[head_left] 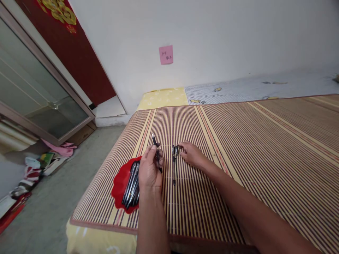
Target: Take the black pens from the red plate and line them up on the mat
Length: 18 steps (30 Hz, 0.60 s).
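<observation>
My left hand (pixel 150 165) is closed around a dark pen (pixel 154 140), whose silvery tip points up and away from me. The pen's lower end comes out below my fingers. Just right of it, a long pen (pixel 174 167) lies on the striped mat with a black clip part (pixel 176 151) alongside; whether that is a second pen or a loose cap I cannot tell. My right hand (pixel 191 153) rests beside them, thumb and forefinger apart, fingertips close to the clip part. Under my left wrist sits a red scalloped dish (pixel 117 187) with several pens (pixel 131 185) in it, partly hidden by my hand.
The striped mat (pixel 227 197) covers a bed with yellow and checked sheets (pixel 161 98). A pink note (pixel 166 55) is stuck on the white wall. Left of the bed are the grey floor (pixel 79 169), a glass-panelled door (pixel 47 88) and scattered cloths and papers (pixel 31 173).
</observation>
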Each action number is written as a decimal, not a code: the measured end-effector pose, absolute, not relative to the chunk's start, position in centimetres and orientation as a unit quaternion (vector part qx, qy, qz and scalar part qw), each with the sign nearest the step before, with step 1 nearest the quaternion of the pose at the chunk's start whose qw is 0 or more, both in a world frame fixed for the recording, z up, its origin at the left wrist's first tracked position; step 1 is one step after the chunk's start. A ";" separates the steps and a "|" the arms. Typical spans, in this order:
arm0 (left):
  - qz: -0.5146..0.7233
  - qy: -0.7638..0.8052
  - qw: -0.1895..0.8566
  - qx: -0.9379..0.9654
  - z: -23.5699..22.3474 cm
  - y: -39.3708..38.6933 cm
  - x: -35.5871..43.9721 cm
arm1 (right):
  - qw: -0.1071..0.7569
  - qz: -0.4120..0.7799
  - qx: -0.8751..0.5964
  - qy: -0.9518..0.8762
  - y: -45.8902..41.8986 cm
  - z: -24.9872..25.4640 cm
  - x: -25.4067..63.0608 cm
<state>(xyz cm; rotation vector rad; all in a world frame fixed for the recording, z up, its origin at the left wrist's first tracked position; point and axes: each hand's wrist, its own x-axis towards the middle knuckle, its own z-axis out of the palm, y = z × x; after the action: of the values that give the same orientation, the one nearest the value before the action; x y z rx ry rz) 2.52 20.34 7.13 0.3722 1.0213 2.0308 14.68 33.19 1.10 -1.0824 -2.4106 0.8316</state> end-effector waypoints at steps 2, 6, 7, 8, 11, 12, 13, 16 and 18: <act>0.799 0.408 0.413 0.156 6.9 20.4 2.6 | 0.210 0.303 -0.386 -0.846 32.6 2.0 15.1; 0.754 0.430 0.460 0.184 6.5 20.7 3.3 | 0.278 0.372 -0.364 -0.808 30.6 4.5 17.5; 0.743 0.436 0.471 0.191 6.4 20.7 3.6 | 0.292 0.395 -0.358 -0.794 30.1 5.0 18.4; 0.733 0.440 0.479 0.198 6.3 20.8 3.9 | 0.306 0.417 -0.354 -0.780 29.5 5.3 19.4; 0.707 0.447 0.495 0.236 6.2 21.2 5.3 | 0.354 0.463 -0.363 -0.727 27.9 5.7 22.3; 0.695 0.450 0.499 0.254 6.1 21.4 5.8 | 0.374 0.473 -0.370 -0.707 27.6 5.6 23.2; 0.681 0.456 0.502 0.275 6.1 21.5 6.3 | 0.394 0.484 -0.377 -0.684 27.3 5.5 23.9; 0.637 0.477 0.506 0.331 5.9 22.0 8.2 | 0.439 0.527 -0.383 -0.619 26.9 5.1 25.3; 0.617 0.486 0.507 0.356 5.7 22.3 9.4 | 0.459 0.547 -0.379 -0.589 27.1 4.9 25.6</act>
<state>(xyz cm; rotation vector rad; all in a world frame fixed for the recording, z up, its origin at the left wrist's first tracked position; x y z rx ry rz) 9.42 22.32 5.72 0.8587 1.1714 1.4872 25.61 27.08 4.93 -0.9319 -1.4501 1.3456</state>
